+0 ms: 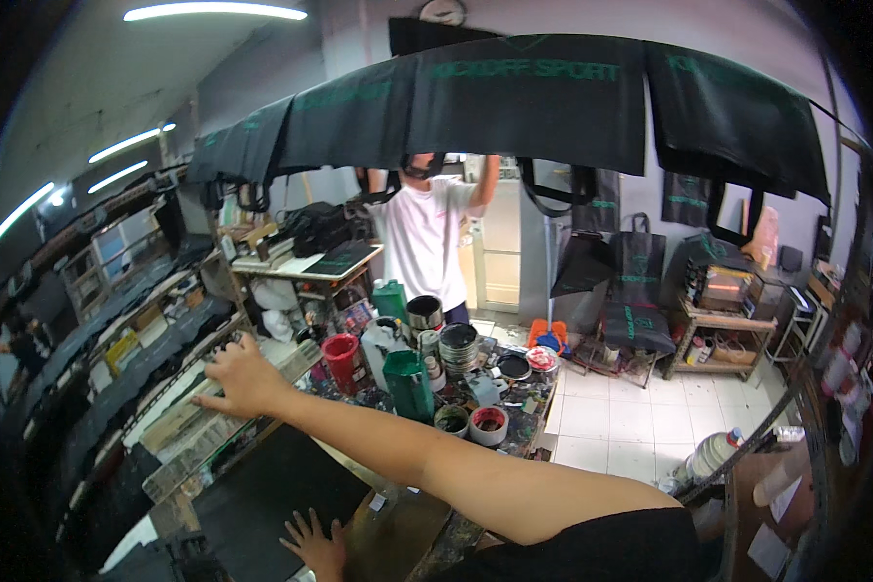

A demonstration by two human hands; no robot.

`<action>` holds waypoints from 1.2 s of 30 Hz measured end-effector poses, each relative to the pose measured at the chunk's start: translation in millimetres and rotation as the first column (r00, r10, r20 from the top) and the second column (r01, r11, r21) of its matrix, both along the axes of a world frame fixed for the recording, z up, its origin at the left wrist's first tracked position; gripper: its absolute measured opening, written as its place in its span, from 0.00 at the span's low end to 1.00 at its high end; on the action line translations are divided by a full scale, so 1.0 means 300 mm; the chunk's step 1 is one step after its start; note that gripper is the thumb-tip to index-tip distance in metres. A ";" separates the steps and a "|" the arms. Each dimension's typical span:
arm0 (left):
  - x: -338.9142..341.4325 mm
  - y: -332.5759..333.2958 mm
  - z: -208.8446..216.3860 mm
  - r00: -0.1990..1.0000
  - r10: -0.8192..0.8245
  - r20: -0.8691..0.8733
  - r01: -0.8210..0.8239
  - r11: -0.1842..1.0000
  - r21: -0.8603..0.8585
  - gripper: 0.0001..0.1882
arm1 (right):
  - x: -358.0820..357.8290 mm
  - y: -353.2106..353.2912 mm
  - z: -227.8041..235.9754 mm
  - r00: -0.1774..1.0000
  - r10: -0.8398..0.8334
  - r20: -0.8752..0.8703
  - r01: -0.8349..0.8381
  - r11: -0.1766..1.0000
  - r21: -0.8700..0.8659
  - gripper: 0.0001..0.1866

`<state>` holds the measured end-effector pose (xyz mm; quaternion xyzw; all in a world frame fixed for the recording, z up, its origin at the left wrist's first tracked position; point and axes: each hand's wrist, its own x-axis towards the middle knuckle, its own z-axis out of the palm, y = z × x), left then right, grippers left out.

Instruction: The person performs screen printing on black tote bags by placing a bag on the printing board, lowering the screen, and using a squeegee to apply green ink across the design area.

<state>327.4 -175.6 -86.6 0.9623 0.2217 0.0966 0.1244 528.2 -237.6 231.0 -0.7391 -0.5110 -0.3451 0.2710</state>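
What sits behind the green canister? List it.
Behind the green canister: a white jug, stacked tins and a steel pot. Their lower parts are hidden by it. The right hand rests well left.

Your right arm stretches far across to the left, right hand (241,378) palm down with fingers spread; your left hand (318,543) lies flat below, fingers pointing away from you

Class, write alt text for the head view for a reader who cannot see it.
The right hand reaches across to a framed screen on a cluttered print bench, while the left hand presses flat on black fabric. Paint cans stand behind; black bags hang overhead.
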 end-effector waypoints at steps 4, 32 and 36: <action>0.010 -0.003 -0.014 0.999 -0.018 0.049 0.020 0.999 -0.036 0.40 | 0.018 -0.008 0.009 1.000 -0.001 -0.024 0.000 1.000 -0.029 0.37; 0.012 0.004 -0.013 0.996 -0.039 0.074 0.043 0.998 -0.055 0.41 | 0.074 0.050 0.076 0.997 -0.004 0.081 0.006 1.000 -0.028 0.34; 0.002 0.018 0.022 1.000 -0.012 -0.021 0.011 0.998 -0.064 0.40 | 0.060 0.069 0.088 0.999 0.005 0.053 -0.001 0.996 -0.087 0.34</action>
